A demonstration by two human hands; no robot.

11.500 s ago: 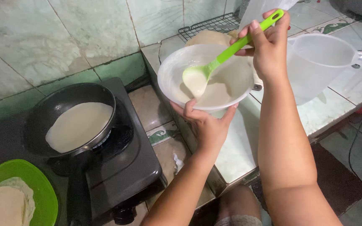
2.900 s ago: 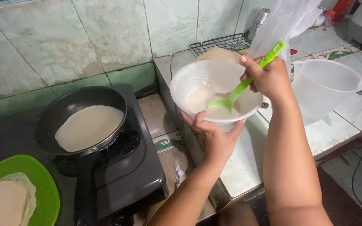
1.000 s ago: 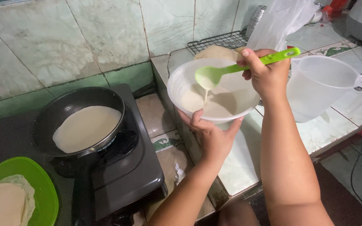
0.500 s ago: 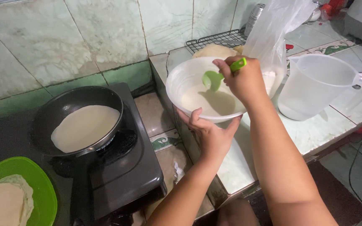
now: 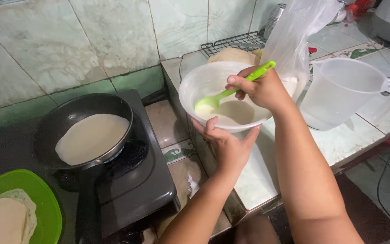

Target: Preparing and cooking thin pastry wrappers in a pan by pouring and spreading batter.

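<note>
My left hand [image 5: 226, 144] cups a white bowl [image 5: 195, 86] from below, holding it above the counter edge. Pale batter [image 5: 231, 115] lies in the bowl's bottom. My right hand [image 5: 260, 88] grips a green spoon [image 5: 231, 90] by its handle, with the spoon's head dipped into the batter at the bowl's left side. To the left, a black pan [image 5: 68, 119] sits on a dark stove [image 5: 136, 180] with a thin pale crepe [image 5: 91, 138] spread in it.
A green plate [image 5: 41, 199] with stacked crepes [image 5: 5, 219] is at the lower left. A clear measuring jug [image 5: 344, 90] stands on the tiled counter at right, next to a clear plastic bag [image 5: 294, 36]. A wire rack [image 5: 235, 43] is behind the bowl.
The spoon, lifted and dripping a second ago, has gone back down into the batter. My right hand shifted over the bowl; my left hand keeps the bowl in place.
</note>
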